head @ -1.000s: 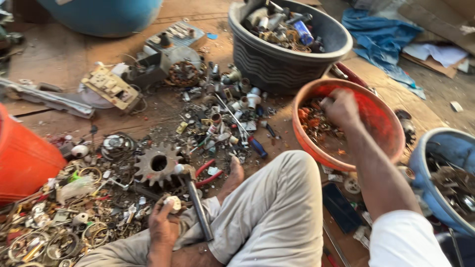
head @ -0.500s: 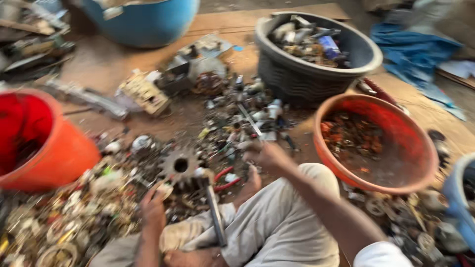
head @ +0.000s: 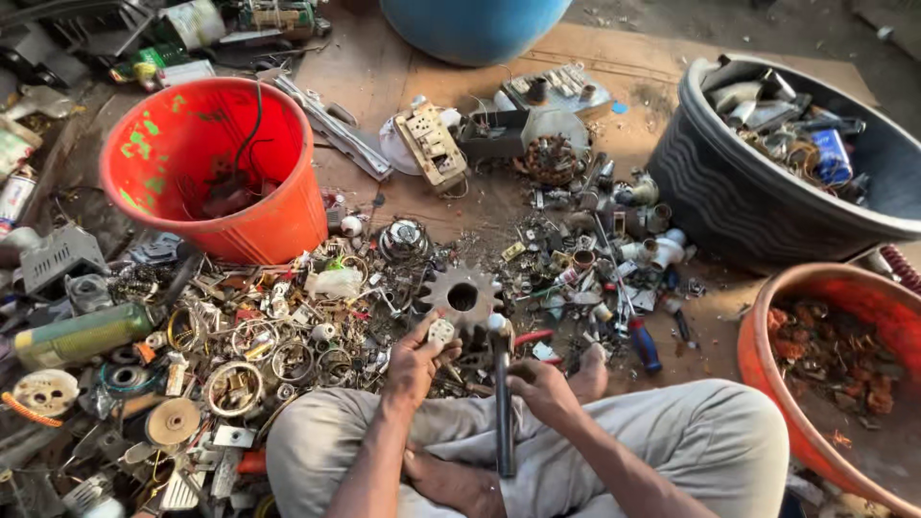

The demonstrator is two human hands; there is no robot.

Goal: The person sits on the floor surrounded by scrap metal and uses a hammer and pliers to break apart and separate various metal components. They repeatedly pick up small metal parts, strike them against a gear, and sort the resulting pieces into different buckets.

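Note:
I sit cross-legged in grey trousers among metal scrap. My left hand pinches a small whitish part just in front of a large grey gear wheel. My right hand is closed around the dark handle of a hammer. The hammer's head points up beside the whitish part. My bare foot rests to the right of the hammer.
An orange bucket with wires stands at the upper left. A black tub of scrap and an orange basin of rusty bits are at the right, a blue barrel at the top. Rings, sockets and a screwdriver litter the floor.
My right hand came back from the orange basin on the right and took hold of the hammer handle. The left hand kept the whitish part by the gear. The view swung left.

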